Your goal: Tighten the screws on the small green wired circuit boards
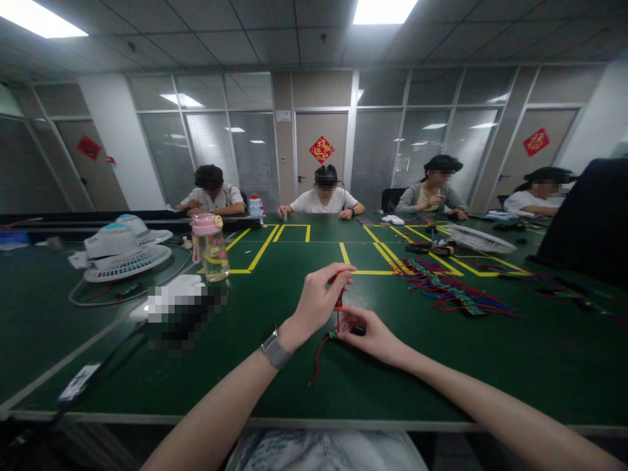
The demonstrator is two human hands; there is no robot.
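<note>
My left hand (pixel 321 294), with a watch (pixel 275 348) on its wrist, is closed around the red and black handle of a screwdriver (pixel 338 301). The screwdriver stands upright, its thin shaft pointing down at a small green circuit board (pixel 331 335). Low over the table, my right hand (pixel 367 333) pinches the right end of that board beside the shaft. A red wire (pixel 317 363) runs from the board toward me across the green tabletop. My fingers hide part of the board, and the exact spot where the tip touches is too small to make out.
Several wired circuit boards (pixel 446 288) lie in a row to the right. A pink-lidded bottle (pixel 210 248) and white fans (pixel 125 252) stand on the left. Another fan part (pixel 481 239) lies at the far right. Yellow tape (pixel 262 252) marks the green table (pixel 235 386). Several people sit opposite.
</note>
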